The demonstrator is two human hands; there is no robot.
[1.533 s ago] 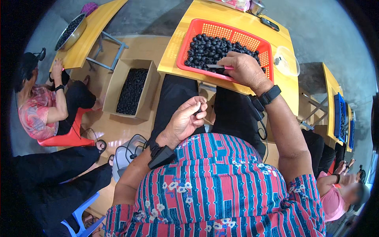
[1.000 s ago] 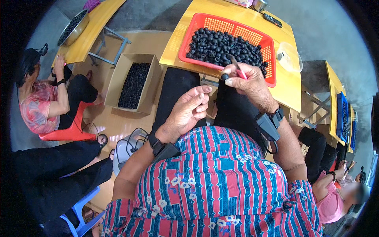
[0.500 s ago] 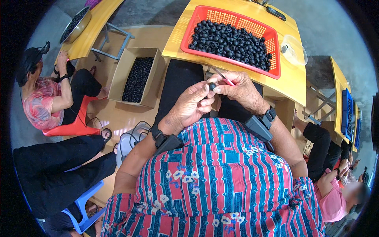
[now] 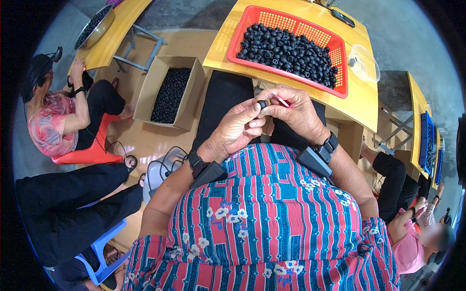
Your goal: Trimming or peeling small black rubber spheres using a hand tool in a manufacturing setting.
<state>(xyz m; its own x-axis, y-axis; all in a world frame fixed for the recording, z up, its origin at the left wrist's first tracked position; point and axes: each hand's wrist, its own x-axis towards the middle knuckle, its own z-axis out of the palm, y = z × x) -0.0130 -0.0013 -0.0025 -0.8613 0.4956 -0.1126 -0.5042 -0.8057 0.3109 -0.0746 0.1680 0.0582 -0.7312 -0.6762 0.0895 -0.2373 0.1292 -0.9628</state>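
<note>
My left hand [image 4: 233,123] is closed, thumb and fingers pinching a small round black piece [image 4: 262,104] above my lap. Against the piece's right side rest the fingertips of my right hand [image 4: 295,110]. That hand is also closed, around a slim knife-like tool [image 4: 281,101] with a pink-red handle; its thin blade points up and to the left, away from the piece. Just beyond my hands, a red plastic basket [image 4: 343,72] full of similar black pieces [image 4: 291,53] sits on a yellow table [image 4: 364,109].
A clear plastic tub [image 4: 366,63] stands right of the basket. On the floor at left is a cardboard box [image 4: 194,99] of black pieces. A person on a red stool [image 4: 99,145] sits at another table; others sit at right, near blue trays [image 4: 427,140].
The black piece has turned slightly between my fingers, and the tool has tilted a little in my right hand. Both hands stay nearly in place.
</note>
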